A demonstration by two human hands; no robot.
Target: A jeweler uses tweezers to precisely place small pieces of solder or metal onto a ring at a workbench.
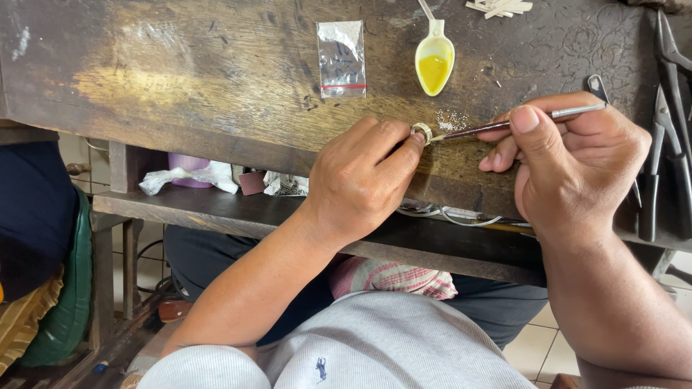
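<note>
At frame centre, your left hand (360, 180) is pinching a tiny, light, slippery-looking ring (422, 132) by its edge while your right hand (577, 162) fingers are clamping a thin brush (519, 122).

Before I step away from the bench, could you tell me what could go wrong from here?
The ring sits only between the left hand's fingertips near the bench edge, so it could slip off. The right hand's brush works beside a pile of tiny grains that a sweep might scatter. The spoon of yellow liquid could tip.
</note>
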